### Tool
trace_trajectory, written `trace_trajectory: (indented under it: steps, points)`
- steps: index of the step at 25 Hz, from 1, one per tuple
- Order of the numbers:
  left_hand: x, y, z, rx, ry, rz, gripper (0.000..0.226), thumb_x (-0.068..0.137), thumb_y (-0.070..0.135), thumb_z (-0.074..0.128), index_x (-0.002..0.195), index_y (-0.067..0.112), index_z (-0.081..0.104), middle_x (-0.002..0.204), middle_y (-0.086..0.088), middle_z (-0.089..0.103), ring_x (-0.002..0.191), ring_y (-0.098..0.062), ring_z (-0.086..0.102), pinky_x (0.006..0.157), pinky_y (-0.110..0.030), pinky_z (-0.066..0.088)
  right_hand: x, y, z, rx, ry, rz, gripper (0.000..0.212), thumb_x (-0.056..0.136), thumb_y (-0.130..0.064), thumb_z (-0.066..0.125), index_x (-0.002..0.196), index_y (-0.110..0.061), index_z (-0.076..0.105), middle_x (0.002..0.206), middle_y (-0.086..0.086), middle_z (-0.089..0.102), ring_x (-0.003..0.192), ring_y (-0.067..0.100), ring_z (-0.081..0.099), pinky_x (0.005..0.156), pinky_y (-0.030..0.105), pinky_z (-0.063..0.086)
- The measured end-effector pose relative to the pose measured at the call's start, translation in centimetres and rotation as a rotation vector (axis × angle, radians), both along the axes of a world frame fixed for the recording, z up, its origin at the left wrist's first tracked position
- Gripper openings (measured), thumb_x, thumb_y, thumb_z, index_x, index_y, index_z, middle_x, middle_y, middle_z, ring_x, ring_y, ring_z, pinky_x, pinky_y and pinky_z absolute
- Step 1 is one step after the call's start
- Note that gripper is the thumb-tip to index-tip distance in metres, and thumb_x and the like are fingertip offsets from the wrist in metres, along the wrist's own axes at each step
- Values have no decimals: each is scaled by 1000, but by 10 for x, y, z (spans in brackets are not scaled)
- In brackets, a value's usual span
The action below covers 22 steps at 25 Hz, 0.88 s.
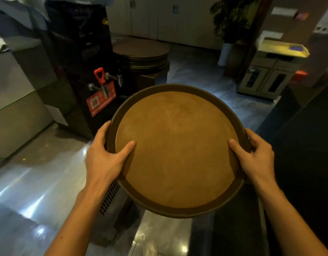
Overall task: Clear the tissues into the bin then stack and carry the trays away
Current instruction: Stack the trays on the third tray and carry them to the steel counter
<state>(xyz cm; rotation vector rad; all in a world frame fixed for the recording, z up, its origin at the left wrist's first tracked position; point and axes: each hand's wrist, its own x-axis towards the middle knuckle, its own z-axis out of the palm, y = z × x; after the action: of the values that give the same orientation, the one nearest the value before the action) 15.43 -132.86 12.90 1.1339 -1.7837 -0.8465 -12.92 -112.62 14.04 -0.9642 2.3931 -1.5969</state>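
Two hands on one round brown tray (178, 150), held out in front at about waist height, over glossy floor (39, 182). Left hand (106, 154) clamped on the left rim, thumb lying flat on the inner surface, fingers curled under and out of sight. Right hand (255, 156) mirrored on the right rim, thumb on top, fingers wrapped below. Both closed firmly on the tray, not spread. Tray surface bare: no tissues visible anywhere, so the clearing part probably done. Whether more trays sit nested underneath cannot be told from above.

Ahead, slightly left, a stack of similar round trays (143, 54) resting on a dark stand, beside a black water dispenser (80, 61) with a red-handled tap (100, 78). Likely the drop-off point, well apart from the held tray for now.

Handling, as a judgement: stiff, flat, fairly light, probably plastic with a matte, slightly grippy face; raised rim a natural purchase. Wide and shallow, so prone to tilting if gripped on one side only; opposite-edge hold as here keeps it level. Not fragile, though noisy if dropped on hard floor. For stacking, best lowered level and centred over the pile so rims nest, with fingers slid out from beneath just before contact to avoid pinching.
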Motion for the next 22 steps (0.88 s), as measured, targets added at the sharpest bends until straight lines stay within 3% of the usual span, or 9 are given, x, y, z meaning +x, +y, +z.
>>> trace_trajectory:
  steps: [2, 6, 11, 14, 16, 19, 22]
  points:
    - [-28, -40, 5, 2, 19, -31, 88, 64, 61, 73, 141, 43, 33, 136, 10, 50, 115, -12, 50, 93, -48, 49, -25, -36, 11, 4, 19, -21, 41, 82, -47, 68, 110, -69, 47, 91, -42, 54, 86, -18, 54, 75, 24, 44]
    - [-85, -106, 17, -15, 27, -23, 88, 62, 65, 72, 139, 45, 34, 123, 23, 47, 109, -6, 49, 94, -45, 49, -78, -101, 24, -26, 37, -80, 49, 81, -44, 70, 122, -55, 47, 83, -39, 54, 81, -24, 51, 70, 18, 39]
    - [-155, -171, 18, -50, 42, 68, 83, 66, 57, 77, 137, 46, 37, 125, 23, 48, 113, -4, 47, 91, -32, 42, -172, -193, 20, -78, 59, -36, 50, 80, -32, 77, 126, -37, 58, 76, -35, 53, 75, -25, 51, 67, 14, 39]
    - [-201, -204, 22, -79, 47, 175, 83, 69, 52, 77, 140, 40, 37, 132, 18, 48, 116, -3, 44, 90, -26, 39, -238, -259, 23, -81, 56, 70, 50, 80, -34, 77, 127, -30, 62, 91, -22, 61, 84, -3, 59, 75, 32, 51]
    - [-231, -224, 31, -61, 31, 245, 82, 70, 53, 76, 141, 40, 37, 135, 12, 50, 119, -8, 46, 93, -33, 43, -280, -305, 29, -52, 55, 138, 52, 80, -38, 75, 129, -29, 60, 108, -10, 64, 95, 12, 59, 85, 44, 53]
    - [-269, -256, 40, -65, 23, 357, 83, 70, 55, 75, 141, 41, 35, 132, 12, 50, 113, -8, 48, 90, -35, 45, -334, -376, 40, -25, 97, 262, 58, 82, -46, 71, 135, -28, 54, 128, 0, 62, 106, 16, 56, 90, 47, 50]
    - [-294, -284, 45, -31, -27, 450, 85, 70, 56, 74, 142, 39, 34, 135, 7, 51, 110, -7, 47, 88, -35, 47, -364, -440, 47, 38, 124, 363, 61, 83, -51, 68, 137, -29, 52, 135, 3, 59, 117, 28, 57, 93, 53, 49]
